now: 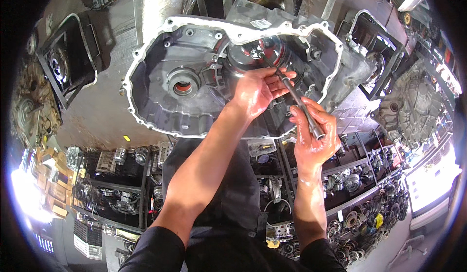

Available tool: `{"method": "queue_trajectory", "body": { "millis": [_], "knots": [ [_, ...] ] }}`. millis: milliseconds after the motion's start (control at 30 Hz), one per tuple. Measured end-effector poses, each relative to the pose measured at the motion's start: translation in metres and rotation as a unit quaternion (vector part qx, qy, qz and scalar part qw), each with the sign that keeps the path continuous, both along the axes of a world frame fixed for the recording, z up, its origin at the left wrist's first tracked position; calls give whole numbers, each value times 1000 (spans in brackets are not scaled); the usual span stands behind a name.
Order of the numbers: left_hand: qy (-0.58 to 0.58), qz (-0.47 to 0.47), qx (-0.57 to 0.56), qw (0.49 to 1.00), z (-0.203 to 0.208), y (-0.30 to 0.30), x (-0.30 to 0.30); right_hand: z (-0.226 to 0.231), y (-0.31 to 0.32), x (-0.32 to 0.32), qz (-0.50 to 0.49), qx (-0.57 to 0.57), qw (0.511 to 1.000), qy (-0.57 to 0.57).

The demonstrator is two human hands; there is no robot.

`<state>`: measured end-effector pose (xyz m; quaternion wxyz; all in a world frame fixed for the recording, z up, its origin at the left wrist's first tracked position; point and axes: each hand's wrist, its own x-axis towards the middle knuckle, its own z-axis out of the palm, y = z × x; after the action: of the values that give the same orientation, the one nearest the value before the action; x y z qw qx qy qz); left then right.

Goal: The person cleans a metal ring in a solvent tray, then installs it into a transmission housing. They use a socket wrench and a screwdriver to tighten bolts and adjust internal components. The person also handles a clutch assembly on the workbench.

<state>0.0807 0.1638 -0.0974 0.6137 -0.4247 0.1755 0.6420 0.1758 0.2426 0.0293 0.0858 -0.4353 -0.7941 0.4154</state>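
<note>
Left hand [258,91] pinches metal rod [292,94] mid-shaft; right hand [315,137] grips rod's near end. Beyond grips, rod tip sits in gearbox housing [160,60] recess.

A vehicle gearbox repair workshop.

You stand over a large aluminium transmission housing [194,77] on a worn, greasy surface [97,116]. Around you, metal shelves [355,194] are crammed with bearings, gears and other used parts, another gearbox casing [413,106] sits at your right, and dark trays [68,58] hold more oily components.
</note>
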Motion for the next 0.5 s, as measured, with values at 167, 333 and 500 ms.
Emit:
{"method": "queue_trajectory", "body": {
  "millis": [167,333,500],
  "knots": [
    [33,-88,-70,993,-1,0,4,1,6,5,70,1,998,3],
    [10,-95,-41,995,-1,-2,1,4,-2,3,2,-57,998,14],
    [44,-34,-51,997,-2,0,4,3,-1,1,-8,20,1000,-8]
  ]
}}
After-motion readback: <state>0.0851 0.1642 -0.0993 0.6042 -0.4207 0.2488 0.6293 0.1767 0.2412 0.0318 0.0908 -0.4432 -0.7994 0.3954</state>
